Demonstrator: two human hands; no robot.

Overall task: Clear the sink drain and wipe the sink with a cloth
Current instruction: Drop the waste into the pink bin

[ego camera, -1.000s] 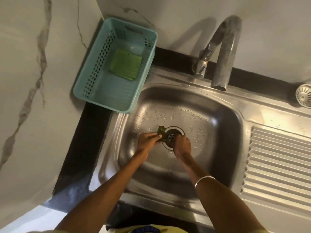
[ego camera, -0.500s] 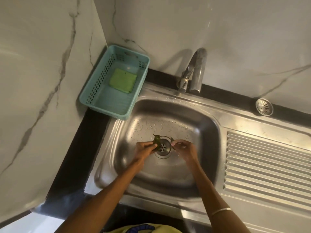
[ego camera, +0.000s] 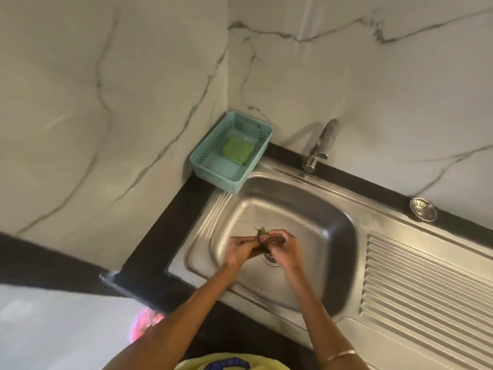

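One head-worn camera looks steeply down from above the person's chest, facing the wall corner. Both hands [ego camera: 262, 248] sit near the frame's centre over the sink [ego camera: 333, 236], with the tap [ego camera: 320, 145] beyond them and forearms running back toward the lens.

I am looking down into a home kitchen corner. A stainless steel sink [ego camera: 314, 209] with a ribbed draining board [ego camera: 426, 284] is sitting in a black countertop [ego camera: 165, 236], a chrome tap [ego camera: 321, 145] is standing behind the basin, white marble-veined walls [ego camera: 106, 102] are meeting above, and a teal plastic basket [ego camera: 210, 153] is holding a green scouring pad [ego camera: 237, 150].
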